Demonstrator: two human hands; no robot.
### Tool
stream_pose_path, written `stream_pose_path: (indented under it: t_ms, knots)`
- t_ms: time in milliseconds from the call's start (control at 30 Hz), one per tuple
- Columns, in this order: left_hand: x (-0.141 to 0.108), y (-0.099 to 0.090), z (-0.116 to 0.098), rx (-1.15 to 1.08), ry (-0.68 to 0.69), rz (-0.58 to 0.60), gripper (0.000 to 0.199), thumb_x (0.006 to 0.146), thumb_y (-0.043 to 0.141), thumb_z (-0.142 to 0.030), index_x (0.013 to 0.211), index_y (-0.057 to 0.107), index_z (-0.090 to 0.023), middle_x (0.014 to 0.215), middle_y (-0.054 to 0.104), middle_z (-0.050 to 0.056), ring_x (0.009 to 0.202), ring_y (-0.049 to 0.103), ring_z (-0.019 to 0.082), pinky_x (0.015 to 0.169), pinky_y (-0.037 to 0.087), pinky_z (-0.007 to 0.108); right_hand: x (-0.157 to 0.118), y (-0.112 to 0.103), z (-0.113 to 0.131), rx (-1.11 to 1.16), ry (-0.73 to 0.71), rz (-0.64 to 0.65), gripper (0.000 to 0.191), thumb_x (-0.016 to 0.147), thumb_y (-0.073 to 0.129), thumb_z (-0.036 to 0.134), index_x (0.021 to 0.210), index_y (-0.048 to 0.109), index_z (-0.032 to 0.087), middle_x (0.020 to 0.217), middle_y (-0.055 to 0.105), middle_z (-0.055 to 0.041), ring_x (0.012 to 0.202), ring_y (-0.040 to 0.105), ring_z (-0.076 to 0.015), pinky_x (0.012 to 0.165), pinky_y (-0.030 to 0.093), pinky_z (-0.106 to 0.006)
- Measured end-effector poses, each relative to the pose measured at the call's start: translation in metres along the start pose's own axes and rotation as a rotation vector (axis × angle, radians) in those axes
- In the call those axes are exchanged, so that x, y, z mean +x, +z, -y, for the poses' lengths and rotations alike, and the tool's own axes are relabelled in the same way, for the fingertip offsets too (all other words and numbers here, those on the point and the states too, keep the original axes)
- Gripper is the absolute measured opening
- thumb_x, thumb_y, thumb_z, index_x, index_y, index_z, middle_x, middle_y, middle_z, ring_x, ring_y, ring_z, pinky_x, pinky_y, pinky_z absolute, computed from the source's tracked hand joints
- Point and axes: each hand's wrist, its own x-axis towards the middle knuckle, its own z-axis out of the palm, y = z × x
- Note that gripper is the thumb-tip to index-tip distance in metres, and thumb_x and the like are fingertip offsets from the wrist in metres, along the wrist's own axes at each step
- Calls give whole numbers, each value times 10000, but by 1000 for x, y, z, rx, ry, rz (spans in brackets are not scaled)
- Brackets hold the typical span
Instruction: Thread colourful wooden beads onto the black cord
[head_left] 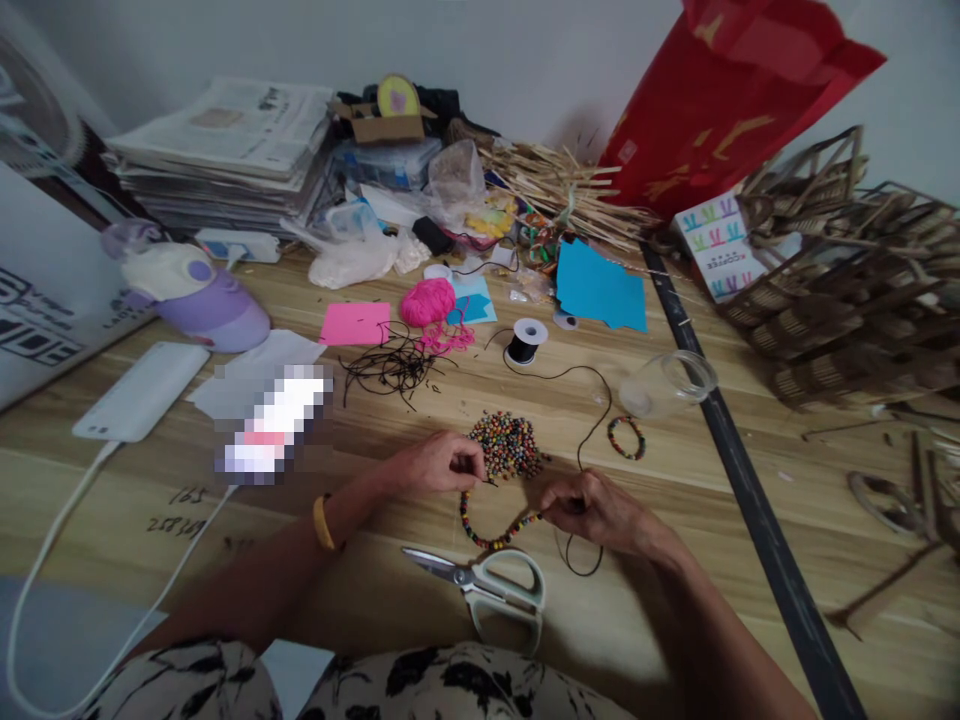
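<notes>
A string of colourful beads (491, 542) hangs in a curve between my two hands, on black cord. My left hand (439, 462) is closed in a pinch near the string's left end, where a short dark cord tip shows. Fingers of my right hand (592, 508) pinch the cord at the right end of the beads. From there the black cord (602, 378) runs up to a spool (527, 340). Just beyond my hands lies a pile of loose beads (508, 445). Scissors (501, 590) with pale handles rest partly open below the string.
A finished-looking bead bracelet (626, 438) and a clear jar (667, 384) on its side lie to the right. Black cord scraps (390, 362), pink yarn (427, 301) and a phone (276, 425) are on the left. Woven baskets (855, 290) stand at the far right.
</notes>
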Motion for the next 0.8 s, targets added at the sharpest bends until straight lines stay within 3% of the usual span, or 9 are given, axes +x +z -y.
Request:
stream_pose_path:
  t_ms: [400,600,800]
  knots:
    - [1,17,-5,-75,-60,-8,57,685,601,-76,724,628,-109,580,565,-26,515,469,67,489,352,160,15,29,6,162,-69,-153,153,845,549,233,796,657,138,511,399,69,462,338,-68,459,281,-180]
    - [2,20,-3,-85,-55,-5,105,653,578,-40,722,600,-117,556,544,-40,498,465,60,460,334,143,18,38,1,134,-84,-151,160,858,545,256,797,647,150,526,421,58,483,369,-82,480,302,-182]
    - [2,19,1,-175,-108,3,62,708,552,-63,697,549,-124,560,576,-24,486,546,76,453,375,140,16,31,9,-5,-90,-103,114,871,518,176,797,604,166,598,498,38,533,427,-89,518,315,-190]
